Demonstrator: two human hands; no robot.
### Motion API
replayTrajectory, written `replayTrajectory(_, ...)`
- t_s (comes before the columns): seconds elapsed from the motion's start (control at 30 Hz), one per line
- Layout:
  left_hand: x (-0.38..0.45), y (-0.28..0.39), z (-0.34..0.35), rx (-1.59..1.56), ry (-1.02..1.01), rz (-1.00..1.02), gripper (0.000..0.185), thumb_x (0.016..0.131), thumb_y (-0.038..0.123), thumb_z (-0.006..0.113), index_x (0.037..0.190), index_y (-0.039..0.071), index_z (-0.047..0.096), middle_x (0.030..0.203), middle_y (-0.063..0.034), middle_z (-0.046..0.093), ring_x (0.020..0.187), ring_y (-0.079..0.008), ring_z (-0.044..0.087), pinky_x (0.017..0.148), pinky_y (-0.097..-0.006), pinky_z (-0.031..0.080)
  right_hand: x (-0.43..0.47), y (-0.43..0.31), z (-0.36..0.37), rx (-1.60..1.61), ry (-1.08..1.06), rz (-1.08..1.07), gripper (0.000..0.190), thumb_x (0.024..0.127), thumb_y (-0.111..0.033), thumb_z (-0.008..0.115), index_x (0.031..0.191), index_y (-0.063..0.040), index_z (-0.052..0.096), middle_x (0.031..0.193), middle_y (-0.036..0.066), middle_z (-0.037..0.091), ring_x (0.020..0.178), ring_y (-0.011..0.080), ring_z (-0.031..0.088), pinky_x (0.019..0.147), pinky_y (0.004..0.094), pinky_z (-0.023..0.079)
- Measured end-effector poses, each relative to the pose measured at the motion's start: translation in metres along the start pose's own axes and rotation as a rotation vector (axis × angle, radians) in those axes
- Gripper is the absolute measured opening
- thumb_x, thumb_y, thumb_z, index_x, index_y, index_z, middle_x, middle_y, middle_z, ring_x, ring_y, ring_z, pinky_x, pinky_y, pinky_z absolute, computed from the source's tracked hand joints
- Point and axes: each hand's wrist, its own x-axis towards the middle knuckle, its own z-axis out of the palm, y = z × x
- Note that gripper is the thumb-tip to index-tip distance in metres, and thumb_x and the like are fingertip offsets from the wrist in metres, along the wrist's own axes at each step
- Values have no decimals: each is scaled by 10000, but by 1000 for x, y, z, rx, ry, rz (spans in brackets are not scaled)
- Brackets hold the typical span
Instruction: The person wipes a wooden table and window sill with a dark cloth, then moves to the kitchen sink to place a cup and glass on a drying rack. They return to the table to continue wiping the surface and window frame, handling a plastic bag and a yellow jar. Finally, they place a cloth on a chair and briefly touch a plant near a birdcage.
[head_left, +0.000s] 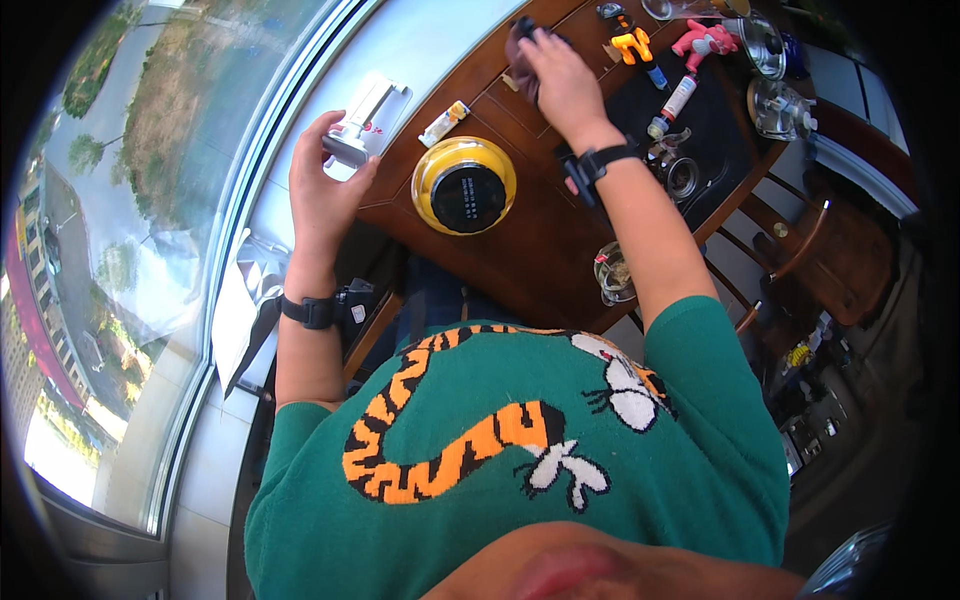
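Note:
My left hand (330, 172) grips the grey end of a white folding stand (367, 109), possibly a phone stand, between thumb and fingers, at the windowsill edge. At the far side of the wooden table, my right hand (566, 86) is closed over a dark brownish cloth (523, 64). A small black part shows by its fingertips; what it belongs to is unclear. Between my hands stands a round clear container with yellow contents (499, 161) and a black top (469, 196) bearing printed writing. A small white-and-yellow packet (444, 124) lies just behind it.
A black tray (720, 161) on the right bears a tube-shaped bottle (679, 97) and glassware (681, 178). Behind are an orange toy (634, 45), a pink bear figure (705, 43) and a glass teapot (780, 111). A glass cup (615, 274) stands near my right forearm; the window (180, 150) is left.

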Motion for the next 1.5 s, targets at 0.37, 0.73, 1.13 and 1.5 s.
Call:
replayTrajectory(0.37, 50, 8, 25, -22, -10, 233, 631, 767, 109, 883, 1353, 110, 648, 1217, -123, 696, 1077, -276, 682, 958, -380, 559, -53, 35, -13, 82, -9, 139, 362, 1005, -111, 568, 1332, -128, 721, 1451, 139, 664, 1346, 339, 611, 1147, 406, 484)
replayTrajectory(0.73, 110, 28, 76, 43, -119, 494, 596, 804, 175, 861, 1358, 136, 645, 1158, -130, 694, 1107, -340, 666, 973, -421, 549, -86, -29, -31, 137, -178, 26, 378, 958, -9, 591, 1304, -87, 721, 1473, 128, 651, 1362, 337, 608, 1140, 418, 502)
replayTrajectory(1.13, 160, 49, 121, -25, -146, 434, 533, 775, 85, 764, 1297, 73, 660, 1189, -217, 702, 1135, -413, 672, 988, -459, 544, 3, 28, 9, -59, 30, 146, 381, 996, -73, 569, 1340, -124, 724, 1435, 133, 680, 1342, 341, 618, 1135, 417, 502)
replayTrajectory(1.5, 164, 50, 120, 11, -138, 358, 572, 761, 111, 781, 1317, 69, 650, 1201, -226, 704, 1171, -424, 662, 1007, -465, 538, -47, -24, -12, 29, -108, -12, 363, 938, -81, 626, 1278, -132, 744, 1390, 101, 713, 1304, 306, 652, 1091, 394, 540)
